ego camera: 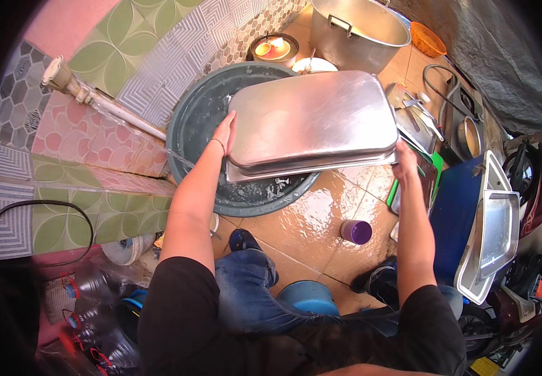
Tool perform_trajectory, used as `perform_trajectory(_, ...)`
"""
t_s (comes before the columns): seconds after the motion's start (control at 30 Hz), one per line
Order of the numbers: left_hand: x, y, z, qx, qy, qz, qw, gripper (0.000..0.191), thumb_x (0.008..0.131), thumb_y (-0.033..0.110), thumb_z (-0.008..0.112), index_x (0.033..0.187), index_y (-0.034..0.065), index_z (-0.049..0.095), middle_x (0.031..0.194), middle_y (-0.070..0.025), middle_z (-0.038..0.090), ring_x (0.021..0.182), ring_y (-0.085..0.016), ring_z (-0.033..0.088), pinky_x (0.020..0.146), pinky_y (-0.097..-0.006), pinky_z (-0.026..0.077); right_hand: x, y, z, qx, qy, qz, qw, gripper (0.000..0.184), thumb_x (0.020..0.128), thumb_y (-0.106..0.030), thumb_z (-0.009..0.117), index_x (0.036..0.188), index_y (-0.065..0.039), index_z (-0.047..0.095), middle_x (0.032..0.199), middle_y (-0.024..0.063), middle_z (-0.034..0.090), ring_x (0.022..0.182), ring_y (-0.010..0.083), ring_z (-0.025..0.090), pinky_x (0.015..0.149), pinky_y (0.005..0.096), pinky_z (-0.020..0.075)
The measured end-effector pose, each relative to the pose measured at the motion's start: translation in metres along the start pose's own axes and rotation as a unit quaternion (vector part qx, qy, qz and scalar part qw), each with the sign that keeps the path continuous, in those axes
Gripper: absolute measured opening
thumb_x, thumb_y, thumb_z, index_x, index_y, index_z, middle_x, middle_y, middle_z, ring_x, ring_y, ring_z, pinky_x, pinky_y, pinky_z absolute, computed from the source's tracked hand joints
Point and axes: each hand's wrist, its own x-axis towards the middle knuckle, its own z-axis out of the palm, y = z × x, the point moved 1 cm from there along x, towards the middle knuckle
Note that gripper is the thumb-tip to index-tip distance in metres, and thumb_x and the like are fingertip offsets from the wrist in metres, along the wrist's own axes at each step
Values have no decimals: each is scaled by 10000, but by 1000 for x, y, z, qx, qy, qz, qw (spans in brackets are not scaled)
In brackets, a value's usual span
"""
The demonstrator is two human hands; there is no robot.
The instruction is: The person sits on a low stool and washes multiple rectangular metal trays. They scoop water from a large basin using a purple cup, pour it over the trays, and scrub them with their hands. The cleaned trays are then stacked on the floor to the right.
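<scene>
Between my two hands is a large rectangular stainless steel pan (313,120), turned bottom up over a dark grey plastic tub (196,113). My left hand (225,135) grips its left end, with a thin band on the wrist. At the opposite end, my right hand (405,157) holds the rim, its fingers partly hidden. Water stands in the tub, with whitish foam or scraps near its front. A thin stream falls into the tub from a white pipe (125,113) along the tiled wall.
A big metal pot (358,42) stands behind the tub, near an orange basket (427,39). Utensils (419,115) lie to the right, beside a gas stove (463,108). A purple cup (356,232) rests on the wet tile floor (294,225). Metal trays (499,235) lean at right, near a motorcycle (536,197).
</scene>
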Motion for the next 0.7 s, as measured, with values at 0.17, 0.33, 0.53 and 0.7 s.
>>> perform_trajectory(0.17,18,-32,-33,402,236,45,883,904,901,685,480,1463,-18,397,1387,-192,555,1290,-344,524,1100,-348,379,-58,33,22,43,-25,78,996,149,1006,-118,527,1130,-75,598,1029,37,653,952,166,614,898,366,513)
perform_trajectory(0.33,-2,-44,23,565,242,-4,789,889,895,766,350,1578,218,199,1650,-159,76,1508,-384,121,1171,-610,123,-105,49,70,41,-62,95,993,74,1009,-177,543,1036,-109,552,970,58,646,918,194,614,870,389,510)
perform_trajectory(0.53,-26,-44,116,581,71,184,789,821,928,711,363,1579,235,207,1650,-119,128,1506,-405,102,1175,-616,82,-128,116,140,149,-43,60,986,94,1029,-154,514,1085,-81,536,959,56,641,837,187,613,834,357,503)
perform_trajectory(0.7,-44,-55,136,607,-57,331,720,714,973,590,421,1567,231,255,1642,-121,163,1512,-338,137,1171,-615,100,-121,107,142,-217,28,-111,969,199,1017,-157,523,1175,-36,526,989,98,638,875,212,617,843,333,487)
